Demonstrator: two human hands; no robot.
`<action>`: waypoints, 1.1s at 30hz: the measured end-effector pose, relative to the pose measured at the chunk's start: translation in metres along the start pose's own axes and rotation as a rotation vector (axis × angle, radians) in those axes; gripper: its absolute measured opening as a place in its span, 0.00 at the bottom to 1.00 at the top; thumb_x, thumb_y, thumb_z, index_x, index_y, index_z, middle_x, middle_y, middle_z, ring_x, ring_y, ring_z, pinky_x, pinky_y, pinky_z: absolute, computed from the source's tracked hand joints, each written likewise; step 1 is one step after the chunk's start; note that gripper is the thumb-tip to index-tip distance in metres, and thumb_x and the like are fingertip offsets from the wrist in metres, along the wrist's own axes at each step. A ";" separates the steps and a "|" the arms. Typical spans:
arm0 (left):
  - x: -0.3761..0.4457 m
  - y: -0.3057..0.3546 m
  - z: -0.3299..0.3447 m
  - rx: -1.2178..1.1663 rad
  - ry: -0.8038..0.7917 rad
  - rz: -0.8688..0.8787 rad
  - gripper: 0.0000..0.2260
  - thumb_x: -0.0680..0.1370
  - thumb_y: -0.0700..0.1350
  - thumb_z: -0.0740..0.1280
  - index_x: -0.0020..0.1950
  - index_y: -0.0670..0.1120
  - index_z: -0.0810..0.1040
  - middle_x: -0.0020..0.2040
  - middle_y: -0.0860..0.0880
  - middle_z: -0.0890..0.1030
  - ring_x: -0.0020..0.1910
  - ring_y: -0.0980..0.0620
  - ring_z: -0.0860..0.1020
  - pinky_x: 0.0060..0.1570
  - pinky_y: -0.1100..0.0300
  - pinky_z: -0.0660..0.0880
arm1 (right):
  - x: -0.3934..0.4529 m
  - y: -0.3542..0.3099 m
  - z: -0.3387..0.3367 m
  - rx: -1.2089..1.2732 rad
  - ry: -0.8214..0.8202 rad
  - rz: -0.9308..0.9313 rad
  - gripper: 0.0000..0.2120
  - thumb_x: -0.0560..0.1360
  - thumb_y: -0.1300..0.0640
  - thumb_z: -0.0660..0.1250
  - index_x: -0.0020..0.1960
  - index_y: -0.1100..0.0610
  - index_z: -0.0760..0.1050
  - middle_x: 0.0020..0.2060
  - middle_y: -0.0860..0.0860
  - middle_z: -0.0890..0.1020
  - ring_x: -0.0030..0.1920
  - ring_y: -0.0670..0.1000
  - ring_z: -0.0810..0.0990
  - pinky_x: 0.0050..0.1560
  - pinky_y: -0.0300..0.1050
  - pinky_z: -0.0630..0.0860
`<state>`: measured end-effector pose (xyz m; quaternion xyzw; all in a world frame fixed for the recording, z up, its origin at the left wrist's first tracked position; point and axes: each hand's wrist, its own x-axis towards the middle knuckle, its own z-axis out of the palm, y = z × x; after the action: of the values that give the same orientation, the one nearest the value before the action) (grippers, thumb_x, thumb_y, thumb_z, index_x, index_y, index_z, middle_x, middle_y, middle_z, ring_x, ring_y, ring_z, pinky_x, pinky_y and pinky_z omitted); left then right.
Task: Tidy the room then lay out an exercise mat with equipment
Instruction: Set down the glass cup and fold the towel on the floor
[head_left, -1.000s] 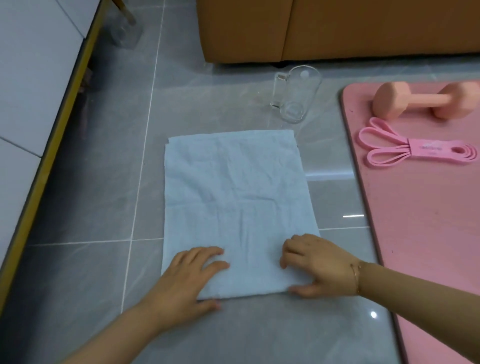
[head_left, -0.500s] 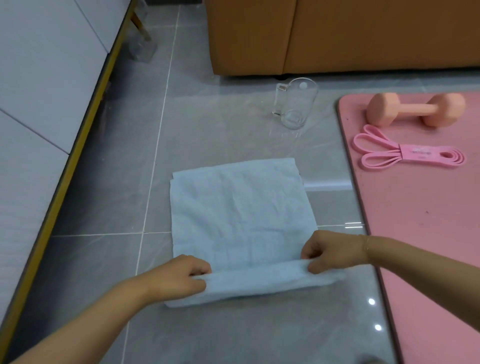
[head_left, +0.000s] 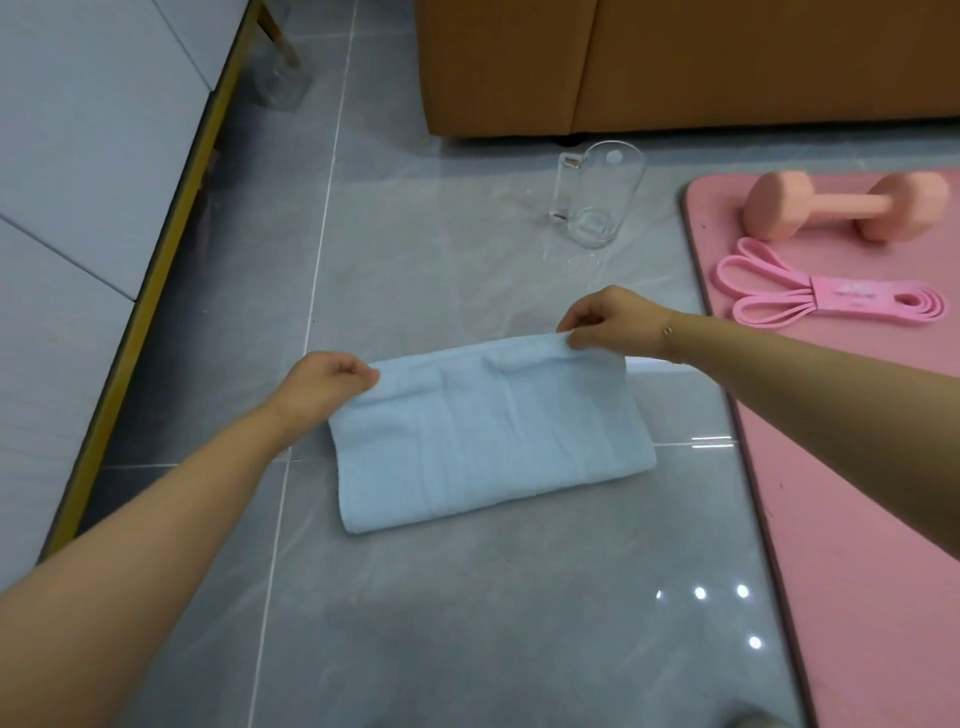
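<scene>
A light blue towel (head_left: 488, 441) lies folded in half on the grey tile floor, its fold towards me. My left hand (head_left: 327, 382) pinches the far left corner of its top layer. My right hand (head_left: 608, 319) pinches the far right corner. A pink exercise mat (head_left: 852, 467) covers the floor on the right. At the mat's far end lie a pink dumbbell (head_left: 844, 205) and, just nearer, a bundled pink resistance band (head_left: 831, 301).
A clear glass mug (head_left: 597, 200) stands on the floor beyond the towel, in front of an orange-brown sofa base (head_left: 623, 67). A white unit with a gold edge (head_left: 171, 218) runs along the left. Another clear glass (head_left: 280, 85) stands beside it at the back.
Both hands lifted the towel's near edge and carried it away from me over to the far edge, so the towel went from flat to folded in half.
</scene>
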<state>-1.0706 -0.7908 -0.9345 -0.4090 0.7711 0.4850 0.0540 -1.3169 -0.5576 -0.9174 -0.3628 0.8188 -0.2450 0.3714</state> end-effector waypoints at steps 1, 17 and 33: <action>0.009 -0.002 0.003 0.074 0.050 0.028 0.05 0.77 0.43 0.68 0.42 0.44 0.80 0.45 0.47 0.81 0.46 0.52 0.77 0.46 0.63 0.71 | 0.006 0.005 0.002 -0.065 0.035 -0.010 0.07 0.73 0.64 0.67 0.49 0.58 0.81 0.42 0.52 0.80 0.43 0.48 0.76 0.45 0.39 0.72; 0.012 -0.027 0.056 0.915 -0.082 0.555 0.29 0.76 0.67 0.37 0.76 0.63 0.50 0.79 0.53 0.49 0.77 0.52 0.48 0.74 0.52 0.43 | -0.058 0.032 0.109 -0.626 0.161 -0.567 0.17 0.71 0.49 0.60 0.56 0.54 0.77 0.54 0.54 0.79 0.50 0.56 0.79 0.47 0.46 0.75; -0.035 -0.019 0.068 0.848 -0.037 0.883 0.36 0.64 0.37 0.72 0.71 0.51 0.69 0.72 0.45 0.68 0.69 0.49 0.63 0.65 0.56 0.57 | -0.079 0.069 0.055 -0.823 0.006 -0.601 0.31 0.64 0.63 0.65 0.67 0.50 0.72 0.69 0.54 0.71 0.65 0.58 0.74 0.65 0.54 0.69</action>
<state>-1.0555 -0.7200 -0.9668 0.0150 0.9925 0.1194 0.0195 -1.2662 -0.4607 -0.9629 -0.6977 0.7081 0.0007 0.1086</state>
